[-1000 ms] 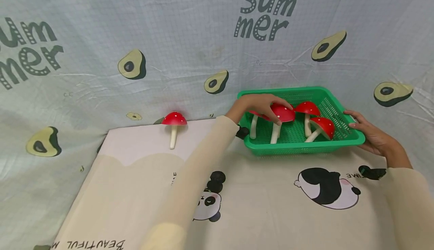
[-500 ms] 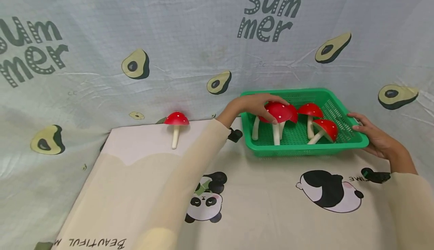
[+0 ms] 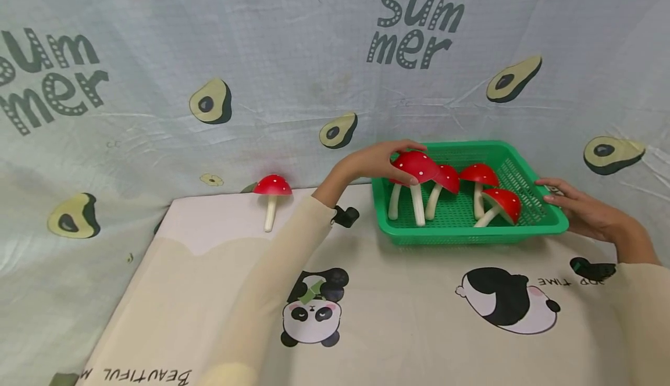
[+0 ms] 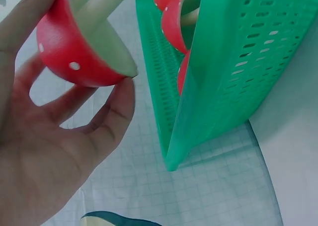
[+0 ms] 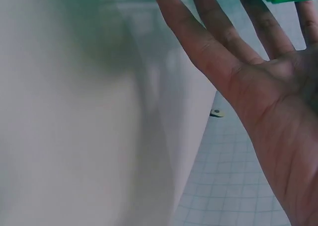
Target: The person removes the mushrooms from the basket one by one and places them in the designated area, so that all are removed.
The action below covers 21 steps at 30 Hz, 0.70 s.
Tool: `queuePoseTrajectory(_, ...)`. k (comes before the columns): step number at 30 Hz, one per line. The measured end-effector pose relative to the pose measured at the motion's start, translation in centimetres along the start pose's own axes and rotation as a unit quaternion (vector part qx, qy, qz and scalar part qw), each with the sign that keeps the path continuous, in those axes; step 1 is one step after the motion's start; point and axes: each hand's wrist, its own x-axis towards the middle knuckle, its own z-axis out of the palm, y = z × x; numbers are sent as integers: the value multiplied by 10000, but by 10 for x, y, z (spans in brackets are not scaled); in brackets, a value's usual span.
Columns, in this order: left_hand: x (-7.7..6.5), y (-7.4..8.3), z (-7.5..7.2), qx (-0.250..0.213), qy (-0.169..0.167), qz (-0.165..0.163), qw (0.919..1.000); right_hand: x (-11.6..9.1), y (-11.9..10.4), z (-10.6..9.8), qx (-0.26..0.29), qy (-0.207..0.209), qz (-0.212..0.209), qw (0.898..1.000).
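In the head view my left hand [image 3: 379,160] grips the red, white-dotted cap of a toy mushroom [image 3: 421,168] over the left end of a green basket [image 3: 455,232]. The left wrist view shows that mushroom [image 4: 82,52] raised beside the basket wall, fingertips and thumb around its cap. Several more red-capped mushrooms [image 3: 478,174] lie in the basket. My right hand [image 3: 591,214] touches the basket's right end, with straight, spread fingers [image 5: 218,32] in the right wrist view; some fingertips are hidden by the basket.
One toy mushroom [image 3: 271,191] lies at the back left of the table, its cap against the hanging curtain [image 3: 272,72]. A panda-print cloth [image 3: 398,316] covers the table. The curtain rises directly behind the basket.
My left hand has moved leftward in the basket with the gripped mushroom, uncovering another mushroom to its right. My right hand stays at the basket's end, its wrist slightly farther right.
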Motion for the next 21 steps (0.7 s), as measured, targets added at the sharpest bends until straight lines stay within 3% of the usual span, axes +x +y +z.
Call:
queuePoseTrajectory(4,-4,-1,2,-351,369,-167,9986,1,0,0,337,2,-64,9994)
queuePoseTrajectory(10,-9,-5,6,-696,677,-129,9952,4,0,5,1028,-102,-436,9937)
queuePoseTrajectory(16,-13,-10,10,-1088,692,86,9916,4,0,11,1691,-189,-604,9836)
queuePoseTrajectory(21,-18,-12,11,-1114,599,17,9920,2,2,13,1901,-168,-607,9797)
